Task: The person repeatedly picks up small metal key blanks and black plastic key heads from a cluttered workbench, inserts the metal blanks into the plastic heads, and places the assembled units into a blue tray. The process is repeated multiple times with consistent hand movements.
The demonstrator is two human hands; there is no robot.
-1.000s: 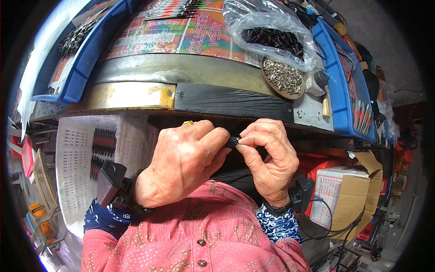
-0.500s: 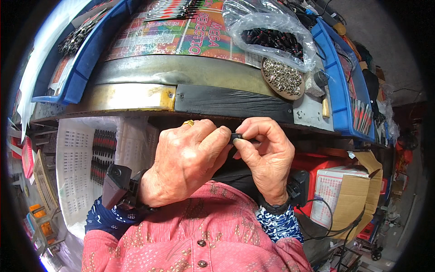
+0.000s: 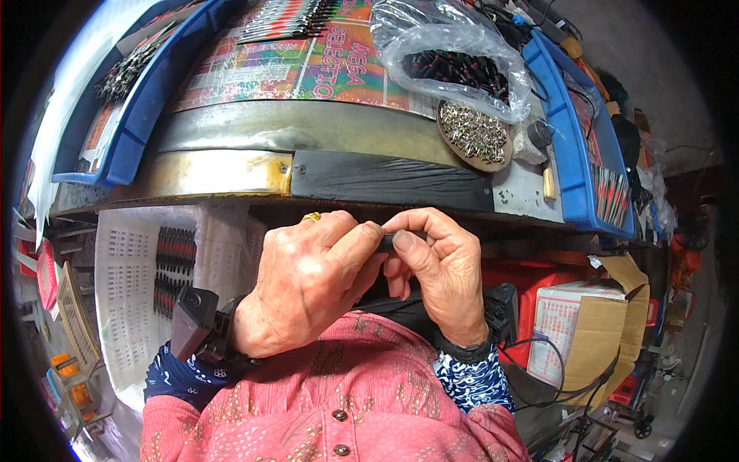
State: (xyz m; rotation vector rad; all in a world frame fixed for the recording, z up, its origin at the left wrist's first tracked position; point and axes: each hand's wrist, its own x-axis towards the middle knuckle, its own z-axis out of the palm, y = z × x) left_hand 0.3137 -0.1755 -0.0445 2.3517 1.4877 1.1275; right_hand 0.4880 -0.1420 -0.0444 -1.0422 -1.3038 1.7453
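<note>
My two hands meet just in front of the bench edge, at the middle of the view. Between their fingertips is a small black piece [image 3: 386, 243], mostly covered, so its exact kind does not show. My left hand [image 3: 308, 273], with a ring on one finger, is closed around one end of it, the fingertips turned out of sight. From the other side my right hand [image 3: 448, 273] pinches the piece between thumb and forefinger, its other fingers curled below.
On the bench [image 3: 231, 127] are a clear bag of black parts [image 3: 462, 73], a round dish of small metal pieces [image 3: 471, 135] and a row of pens [image 3: 281, 19]. Blue bins [image 3: 127, 138] flank it. A white basket [image 3: 123, 292] stands lower left, an open carton [image 3: 616, 331] lower right.
My right thumb and forefinger have shifted left, closer to my left fingertips, and cover more of the black piece. The left hand has barely moved.
</note>
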